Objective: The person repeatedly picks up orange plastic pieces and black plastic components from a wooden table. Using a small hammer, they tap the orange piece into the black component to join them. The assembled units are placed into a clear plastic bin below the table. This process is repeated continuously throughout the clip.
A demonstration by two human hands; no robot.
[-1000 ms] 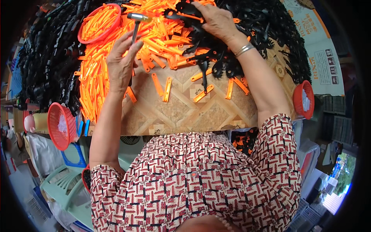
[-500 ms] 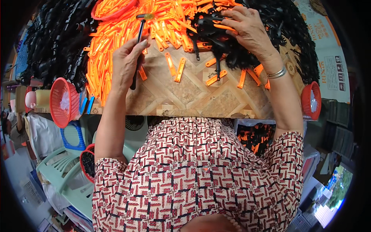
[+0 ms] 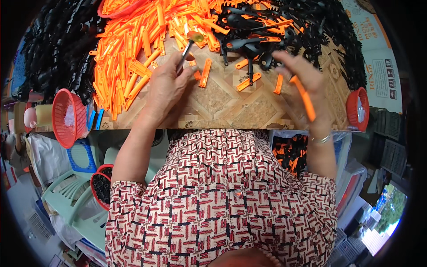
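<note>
My left hand point(image 3: 167, 89) is closed around the dark handle of a small hammer point(image 3: 184, 55). Its yellowish head points away from me, over the near edge of the orange pile. My right hand point(image 3: 307, 78), smeared by motion, is above the right part of the table and holds a long orange plastic strip point(image 3: 304, 99). A few loose orange strips point(image 3: 205, 73) lie between my hands. Beyond my right hand spreads a heap of black plastic parts point(image 3: 249, 44), some with orange strips among them.
A big pile of orange strips point(image 3: 129, 53) covers the back left of the table point(image 3: 213, 104). Rows of black parts point(image 3: 55, 53) lie farther left. Red baskets point(image 3: 66, 118) stand at both near corners. Below the right edge, a container point(image 3: 289, 153) holds black and orange pieces.
My right hand has come back from the black heap toward me, carrying an orange strip. My left hand has moved right with the hammer, whose head now tilts rightward.
</note>
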